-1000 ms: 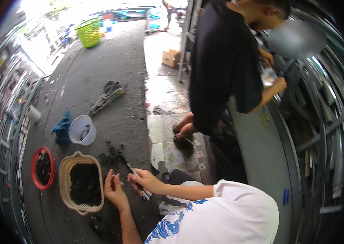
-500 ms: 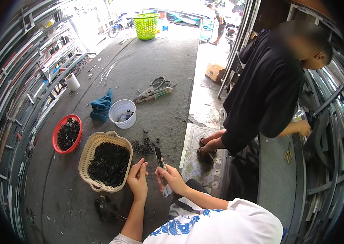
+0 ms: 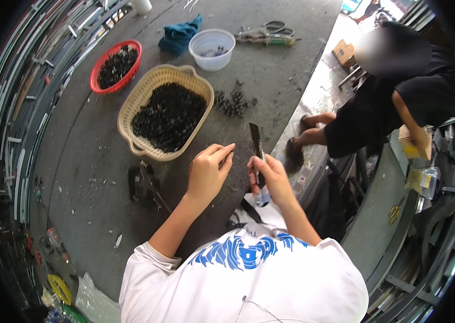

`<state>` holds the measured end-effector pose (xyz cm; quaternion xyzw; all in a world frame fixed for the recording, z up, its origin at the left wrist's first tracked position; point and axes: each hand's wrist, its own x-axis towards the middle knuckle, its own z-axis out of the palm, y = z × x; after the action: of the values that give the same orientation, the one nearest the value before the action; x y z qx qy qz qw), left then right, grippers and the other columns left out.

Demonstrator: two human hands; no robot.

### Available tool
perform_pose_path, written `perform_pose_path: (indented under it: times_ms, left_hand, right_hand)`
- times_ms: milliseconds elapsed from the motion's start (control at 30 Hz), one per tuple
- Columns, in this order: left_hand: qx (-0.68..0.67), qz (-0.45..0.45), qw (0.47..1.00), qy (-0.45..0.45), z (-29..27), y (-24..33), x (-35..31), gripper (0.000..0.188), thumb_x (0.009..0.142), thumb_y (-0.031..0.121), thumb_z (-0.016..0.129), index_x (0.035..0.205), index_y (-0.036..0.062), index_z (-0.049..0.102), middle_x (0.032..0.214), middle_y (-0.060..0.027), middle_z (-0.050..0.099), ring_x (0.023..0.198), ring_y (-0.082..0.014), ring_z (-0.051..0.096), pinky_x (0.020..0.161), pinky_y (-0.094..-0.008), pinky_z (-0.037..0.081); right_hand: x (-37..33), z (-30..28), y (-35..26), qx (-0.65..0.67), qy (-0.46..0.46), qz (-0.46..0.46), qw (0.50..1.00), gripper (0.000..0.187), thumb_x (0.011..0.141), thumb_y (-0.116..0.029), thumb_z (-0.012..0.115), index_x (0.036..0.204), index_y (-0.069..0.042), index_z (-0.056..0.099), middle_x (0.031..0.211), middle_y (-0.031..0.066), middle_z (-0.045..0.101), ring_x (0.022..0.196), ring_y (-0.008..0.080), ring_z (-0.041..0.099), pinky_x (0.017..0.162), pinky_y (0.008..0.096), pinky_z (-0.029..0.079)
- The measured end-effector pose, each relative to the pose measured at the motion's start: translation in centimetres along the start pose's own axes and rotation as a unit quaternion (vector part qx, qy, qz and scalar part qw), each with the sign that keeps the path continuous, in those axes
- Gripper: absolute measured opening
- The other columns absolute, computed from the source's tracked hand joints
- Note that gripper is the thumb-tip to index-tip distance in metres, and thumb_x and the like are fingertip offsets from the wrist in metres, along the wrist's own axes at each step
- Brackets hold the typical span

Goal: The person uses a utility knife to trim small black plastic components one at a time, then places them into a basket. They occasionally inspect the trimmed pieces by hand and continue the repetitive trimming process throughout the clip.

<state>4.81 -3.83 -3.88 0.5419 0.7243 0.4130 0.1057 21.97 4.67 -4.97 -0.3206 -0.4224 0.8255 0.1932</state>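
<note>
1. Knife: black blade, silvery-grey handle.
2. Basket: tan, patterned with rows of small slots.
3. Pieces in it: black.
4. Bowl: red; its bits black, flecked with white.
5. Cloth: teal.
6. Tub: whitish, translucent.
7. Shirt: white, jagged blue print.
8. Table: dark grey.

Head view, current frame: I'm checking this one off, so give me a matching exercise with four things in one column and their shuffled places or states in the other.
Things
1. Snap-off knife
2. Beige basket
3. Teal cloth
4. Loose pile of small black pieces

Places or states
A. Crumpled, between the red basket and the translucent tub
B. On the bare tabletop
C. In the right hand, blade out
D. Has open handles at opposite corners

Pairs: 1-C, 2-D, 3-A, 4-B
</note>
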Motion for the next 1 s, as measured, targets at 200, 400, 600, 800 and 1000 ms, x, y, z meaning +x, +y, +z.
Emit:
perform_pose_path:
  times_ms: [200, 400, 600, 800, 1000]
  left_hand:
    - [0.023, -0.065, 0.997, -0.044, -1.1, 0.9, -1.7, 0.026, 0.086, 0.011, 0.072, 0.112, 0.0066, 0.072, 0.089, -0.0093, 0.066, 0.075, -0.0277, 0.066, 0.070, -0.0382, 0.052]
    - [0.050, -0.027, 0.995, -0.079, -2.4, -0.6, -0.8, 0.029, 0.083, 0.015, 0.076, 0.111, 0.0113, 0.073, 0.099, -0.0061, 0.062, 0.079, -0.0255, 0.066, 0.072, -0.0377, 0.052]
    - [0.064, 0.057, 0.995, -0.050, -1.2, -0.6, -1.0, 0.014, 0.080, 0.012, 0.078, 0.093, 0.0087, 0.075, 0.094, -0.0027, 0.066, 0.078, -0.0230, 0.066, 0.072, -0.0356, 0.051]
    - [0.063, 0.034, 0.997, -0.030, 0.5, 0.6, -1.9, 0.013, 0.077, 0.012, 0.081, 0.087, 0.0055, 0.076, 0.086, -0.0038, 0.068, 0.076, -0.0218, 0.066, 0.069, -0.0340, 0.050]
    - [0.068, 0.013, 0.997, -0.034, 0.8, 0.7, -1.9, 0.010, 0.080, 0.013, 0.079, 0.085, 0.0051, 0.075, 0.085, -0.0035, 0.066, 0.075, -0.0219, 0.065, 0.069, -0.0355, 0.049]
  right_hand:
    - [-2.6, -0.8, -0.6, -0.226, 0.032, 0.082, 0.970, 0.025, 0.101, -0.024, 0.057, 0.090, -0.001, 0.058, 0.061, 0.0019, 0.056, 0.047, 0.0089, 0.055, 0.043, 0.0255, 0.041]
    - [-4.2, 0.0, -1.2, -0.421, 0.059, 0.038, 0.904, 0.024, 0.096, -0.019, 0.060, 0.092, 0.004, 0.059, 0.066, 0.0178, 0.062, 0.056, 0.0264, 0.062, 0.055, 0.0384, 0.046]
    - [-4.7, 0.5, -0.8, -0.489, 0.073, -0.022, 0.869, 0.018, 0.094, -0.014, 0.059, 0.094, 0.004, 0.058, 0.066, 0.0211, 0.059, 0.057, 0.0319, 0.060, 0.056, 0.0398, 0.044]
    - [-5.3, 0.4, -0.4, -0.509, 0.074, -0.022, 0.857, 0.017, 0.094, -0.013, 0.059, 0.094, 0.004, 0.056, 0.070, 0.0246, 0.061, 0.065, 0.0405, 0.062, 0.061, 0.0448, 0.046]
    - [-5.3, 0.7, -0.1, -0.508, 0.076, 0.001, 0.858, 0.020, 0.095, -0.016, 0.057, 0.095, 0.004, 0.055, 0.074, 0.0262, 0.064, 0.071, 0.0441, 0.064, 0.066, 0.0486, 0.048]
